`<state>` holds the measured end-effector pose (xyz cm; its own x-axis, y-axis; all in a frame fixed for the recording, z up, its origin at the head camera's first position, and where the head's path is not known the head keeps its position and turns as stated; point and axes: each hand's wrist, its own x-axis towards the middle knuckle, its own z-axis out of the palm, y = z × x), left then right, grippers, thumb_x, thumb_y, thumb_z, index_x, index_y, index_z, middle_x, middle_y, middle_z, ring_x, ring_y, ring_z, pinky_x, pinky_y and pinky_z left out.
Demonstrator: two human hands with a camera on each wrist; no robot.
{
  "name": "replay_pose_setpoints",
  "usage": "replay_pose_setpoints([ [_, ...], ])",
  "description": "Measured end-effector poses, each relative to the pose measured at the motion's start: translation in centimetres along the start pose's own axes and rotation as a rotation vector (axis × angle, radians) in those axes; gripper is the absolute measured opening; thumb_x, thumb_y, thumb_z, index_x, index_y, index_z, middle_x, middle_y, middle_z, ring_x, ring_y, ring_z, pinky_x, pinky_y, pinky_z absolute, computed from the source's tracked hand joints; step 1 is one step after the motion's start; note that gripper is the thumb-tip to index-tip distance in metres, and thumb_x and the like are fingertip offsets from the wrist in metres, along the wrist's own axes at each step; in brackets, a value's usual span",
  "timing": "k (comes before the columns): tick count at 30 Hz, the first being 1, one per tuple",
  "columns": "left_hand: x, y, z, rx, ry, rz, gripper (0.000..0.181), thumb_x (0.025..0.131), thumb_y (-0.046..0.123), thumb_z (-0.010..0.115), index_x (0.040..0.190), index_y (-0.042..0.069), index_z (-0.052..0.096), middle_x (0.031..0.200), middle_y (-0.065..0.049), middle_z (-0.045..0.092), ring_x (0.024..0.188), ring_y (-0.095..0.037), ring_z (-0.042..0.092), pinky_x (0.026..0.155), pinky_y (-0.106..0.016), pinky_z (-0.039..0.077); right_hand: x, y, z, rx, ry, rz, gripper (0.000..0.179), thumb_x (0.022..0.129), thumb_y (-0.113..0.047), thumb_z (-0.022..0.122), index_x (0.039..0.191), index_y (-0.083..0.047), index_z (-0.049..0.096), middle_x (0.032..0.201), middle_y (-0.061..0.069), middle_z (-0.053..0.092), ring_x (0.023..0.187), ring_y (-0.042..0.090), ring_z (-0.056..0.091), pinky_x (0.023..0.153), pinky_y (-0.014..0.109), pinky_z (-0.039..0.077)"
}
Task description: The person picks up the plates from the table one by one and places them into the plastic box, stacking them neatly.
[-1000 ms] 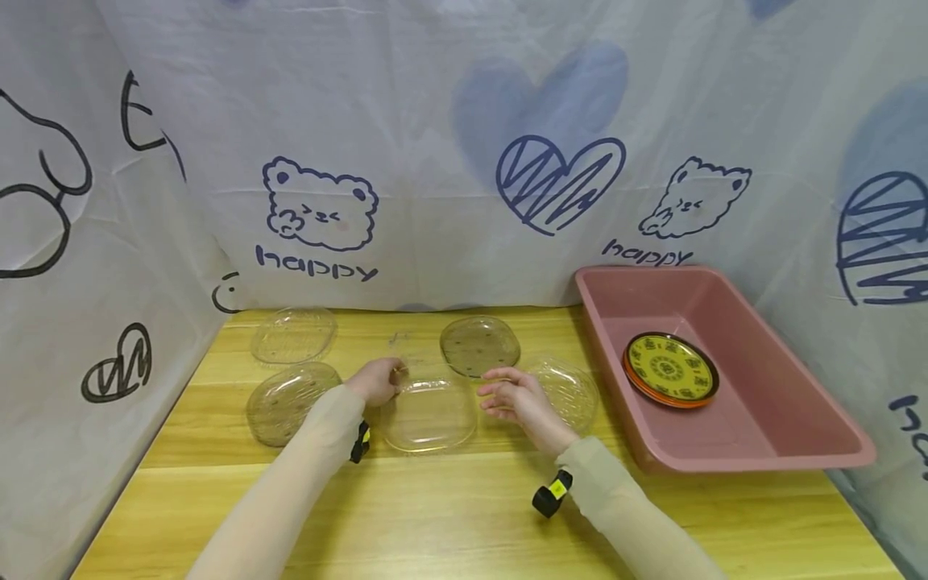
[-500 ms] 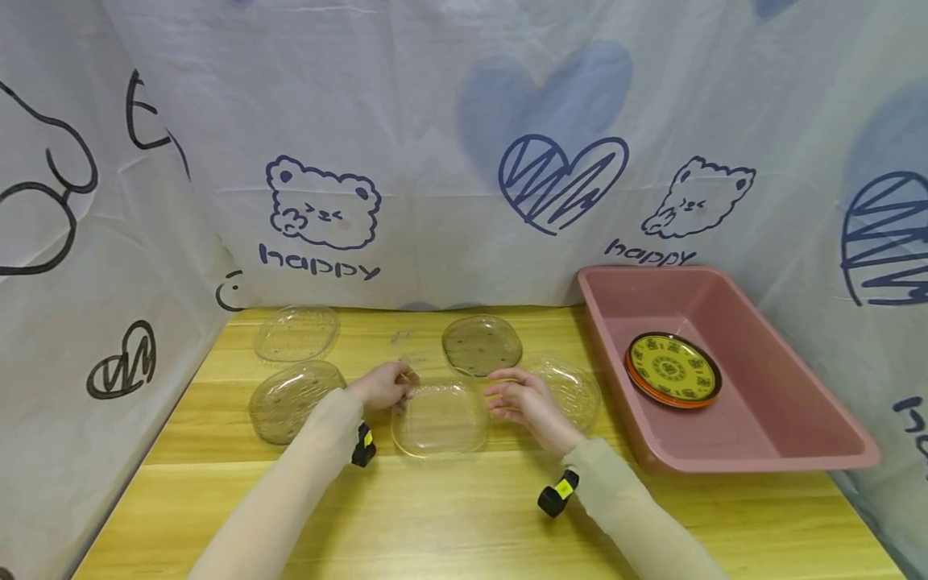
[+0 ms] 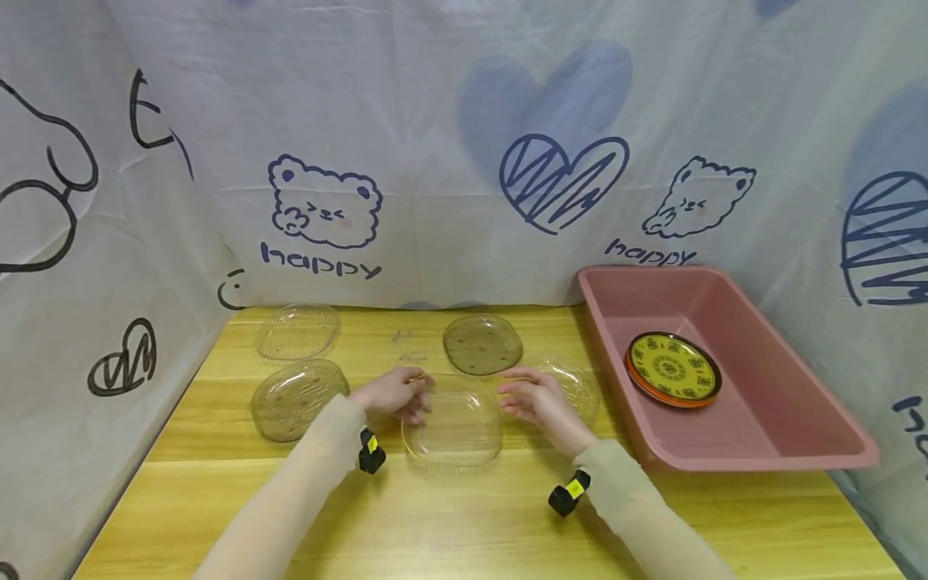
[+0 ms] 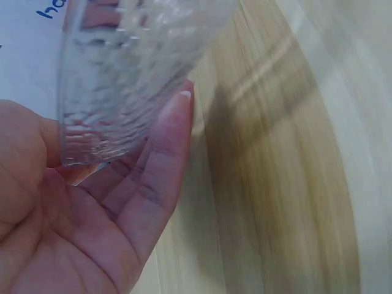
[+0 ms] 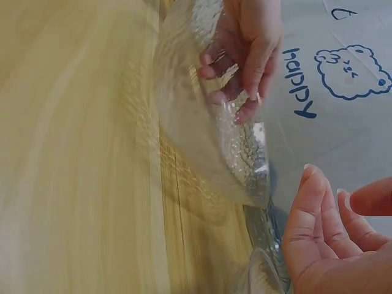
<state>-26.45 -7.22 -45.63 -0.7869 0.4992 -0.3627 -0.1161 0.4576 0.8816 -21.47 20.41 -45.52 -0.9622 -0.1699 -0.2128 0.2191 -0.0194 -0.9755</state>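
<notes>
A clear, rounded-square plate (image 3: 453,427) with a rippled surface is held low over the wooden table. My left hand (image 3: 395,395) pinches its left rim; in the left wrist view the thumb lies on one side and the fingers (image 4: 164,159) on the other. Just off the plate's right side, my right hand (image 3: 540,407) has its fingers loosely bent with nothing between them. The right wrist view shows a gap between the right fingers (image 5: 306,211) and the plate.
Around the held plate lie a smoky plate (image 3: 299,400) and a clear one (image 3: 297,332) at left, a smoky plate (image 3: 482,345) behind and a clear plate (image 3: 576,391) at right. A pink tub (image 3: 754,441) holds a yellow patterned plate (image 3: 670,369) stacked on orange.
The left hand and the clear plate have shifted right and a little closer to me. My right hand has moved slightly right, still beside the plate.
</notes>
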Motion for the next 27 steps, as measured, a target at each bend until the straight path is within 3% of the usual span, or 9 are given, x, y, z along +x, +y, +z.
replay_pose_setpoints([
  [11,-0.4,1.5,0.6,-0.069,0.027,0.043,0.044,0.112,0.017,0.025,0.144,-0.007,0.042,0.109,-0.025,0.064,0.064,-0.013,0.068,0.064,-0.026,0.062,-0.2,-0.7,-0.5,-0.018,0.126,-0.092,0.034,0.096,0.004,0.045,0.129,0.013,0.052,0.108,0.014,0.065,0.086,0.013,0.063,0.076,0.023,0.057],
  [16,-0.6,2.4,0.7,-0.1,0.068,0.076,0.044,0.112,0.021,0.026,0.145,-0.004,0.042,0.108,-0.02,0.064,0.064,-0.013,0.07,0.066,-0.028,0.063,-0.2,-1.2,-0.8,-0.025,0.146,-0.098,0.035,0.098,0.002,0.042,0.131,0.011,0.051,0.11,0.013,0.063,0.086,0.012,0.062,0.076,0.022,0.056],
  [21,-0.8,3.5,0.8,-0.117,0.096,0.108,0.045,0.112,0.023,0.027,0.147,-0.003,0.042,0.109,-0.017,0.064,0.065,-0.013,0.07,0.065,-0.028,0.063,-0.5,-2.2,-1.0,-0.033,0.133,-0.075,0.036,0.102,-0.008,0.044,0.134,0.008,0.05,0.109,0.006,0.064,0.085,0.009,0.062,0.075,0.02,0.055],
  [27,-0.7,4.8,1.0,-0.156,0.126,0.139,0.047,0.113,0.026,0.027,0.147,-0.003,0.041,0.112,-0.019,0.064,0.07,-0.015,0.071,0.063,-0.027,0.062,-1.1,-3.4,-1.2,0.029,0.047,-0.041,0.038,0.106,-0.016,0.038,0.138,0.002,0.044,0.115,0.007,0.063,0.093,0.012,0.066,0.084,0.023,0.058],
])
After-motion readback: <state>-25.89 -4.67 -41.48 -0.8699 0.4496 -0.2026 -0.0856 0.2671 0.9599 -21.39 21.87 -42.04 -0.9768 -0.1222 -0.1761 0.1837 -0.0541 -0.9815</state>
